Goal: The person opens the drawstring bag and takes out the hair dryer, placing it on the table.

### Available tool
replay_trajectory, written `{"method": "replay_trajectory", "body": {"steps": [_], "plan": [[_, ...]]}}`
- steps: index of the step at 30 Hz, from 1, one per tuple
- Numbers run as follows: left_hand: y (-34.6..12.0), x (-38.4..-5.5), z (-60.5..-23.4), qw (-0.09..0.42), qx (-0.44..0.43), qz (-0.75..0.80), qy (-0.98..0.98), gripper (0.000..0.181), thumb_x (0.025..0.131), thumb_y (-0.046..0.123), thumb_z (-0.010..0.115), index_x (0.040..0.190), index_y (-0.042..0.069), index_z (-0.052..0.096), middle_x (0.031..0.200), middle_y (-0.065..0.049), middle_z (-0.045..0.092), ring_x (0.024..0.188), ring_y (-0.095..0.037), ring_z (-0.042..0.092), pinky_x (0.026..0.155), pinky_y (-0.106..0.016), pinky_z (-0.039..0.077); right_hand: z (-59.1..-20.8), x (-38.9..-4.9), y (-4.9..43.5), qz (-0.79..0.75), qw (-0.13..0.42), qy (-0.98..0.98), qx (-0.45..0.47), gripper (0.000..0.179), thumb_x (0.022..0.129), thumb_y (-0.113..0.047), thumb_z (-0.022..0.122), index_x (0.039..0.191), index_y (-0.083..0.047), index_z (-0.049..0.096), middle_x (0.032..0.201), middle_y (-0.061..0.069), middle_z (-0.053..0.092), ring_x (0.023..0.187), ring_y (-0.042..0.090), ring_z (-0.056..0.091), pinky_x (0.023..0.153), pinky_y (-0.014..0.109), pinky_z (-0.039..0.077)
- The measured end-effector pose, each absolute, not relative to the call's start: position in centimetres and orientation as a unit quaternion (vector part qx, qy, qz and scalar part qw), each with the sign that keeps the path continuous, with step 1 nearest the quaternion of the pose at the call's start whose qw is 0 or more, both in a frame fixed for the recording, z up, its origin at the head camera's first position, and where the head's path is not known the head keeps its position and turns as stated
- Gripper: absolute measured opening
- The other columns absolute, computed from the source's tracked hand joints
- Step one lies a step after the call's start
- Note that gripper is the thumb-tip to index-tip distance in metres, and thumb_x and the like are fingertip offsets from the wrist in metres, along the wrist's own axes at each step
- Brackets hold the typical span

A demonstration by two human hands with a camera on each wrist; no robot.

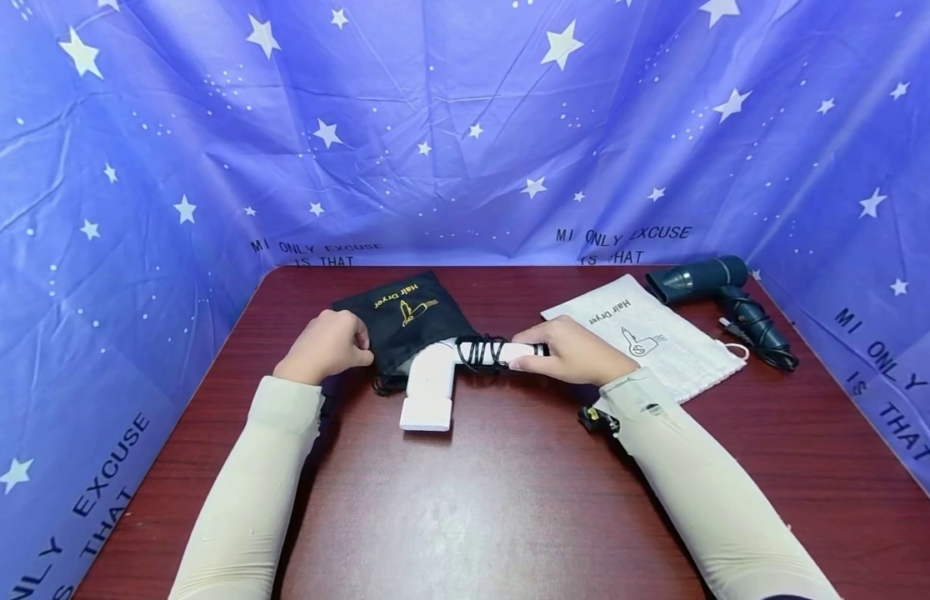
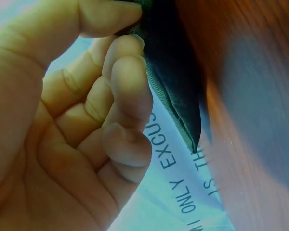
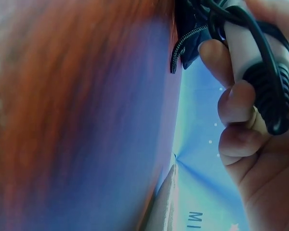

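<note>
A white hair dryer [image 1: 431, 385] lies near the middle of the table, nozzle toward me, its rear end overlapping the near edge of a black drawstring pouch [image 1: 378, 321]. The pouch carries yellow "Hair Dryer" lettering and a dryer drawing. Black cord [image 1: 482, 353] is wound round the dryer's handle. My right hand [image 1: 566, 350] grips the handle end; in the right wrist view its fingers curl round the white handle [image 3: 243, 48] beside the ribbed cord sleeve [image 3: 269, 96]. My left hand [image 1: 326, 343] pinches the pouch's left side between thumb and fingertips, as the left wrist view shows.
To the right lies a white drawstring pouch [image 1: 622, 333] with the same dryer print in black. Beyond it rests a dark hair dryer [image 1: 701, 279] with its cord round the handle. A blue star-patterned curtain [image 1: 435, 125] borders the red-brown table [image 1: 450, 508].
</note>
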State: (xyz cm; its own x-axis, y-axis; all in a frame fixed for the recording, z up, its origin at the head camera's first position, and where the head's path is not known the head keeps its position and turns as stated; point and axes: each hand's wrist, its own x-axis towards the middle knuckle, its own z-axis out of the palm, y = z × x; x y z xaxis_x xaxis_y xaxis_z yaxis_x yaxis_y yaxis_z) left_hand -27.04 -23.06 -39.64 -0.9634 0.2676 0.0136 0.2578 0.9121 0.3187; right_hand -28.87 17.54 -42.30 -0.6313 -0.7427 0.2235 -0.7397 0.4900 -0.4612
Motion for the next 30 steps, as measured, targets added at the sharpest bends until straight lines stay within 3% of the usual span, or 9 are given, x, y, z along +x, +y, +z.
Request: {"method": "replay_trajectory", "body": {"steps": [23,30], "plan": [[-23.3,-27.1,-39.8,0.036,0.107,0.155,0.981,0.015,0.077,0.023,0.083,0.07,0.017,0.071,0.07,0.002,0.068,0.069,-0.021,0.06,0.069,-0.04,0.052,-42.5,-27.7,17.9,-0.253,-0.03,0.86,-0.443,0.006,0.096,-0.042,0.072,0.094,-0.036,0.072,0.081,-0.022,0.063,0.072,-0.002,0.056,0.07,0.022,0.048],[-23.5,-27.1,-39.7,0.036,0.089,0.151,0.984,0.019,0.078,0.026,0.082,0.066,0.016,0.07,0.066,0.002,0.067,0.067,-0.022,0.061,0.066,-0.041,0.052,-41.9,-27.8,18.6,-0.266,-0.017,0.861,-0.433,0.004,0.097,-0.04,0.072,0.098,-0.036,0.073,0.085,-0.022,0.066,0.073,-0.001,0.056,0.072,0.023,0.049]]}}
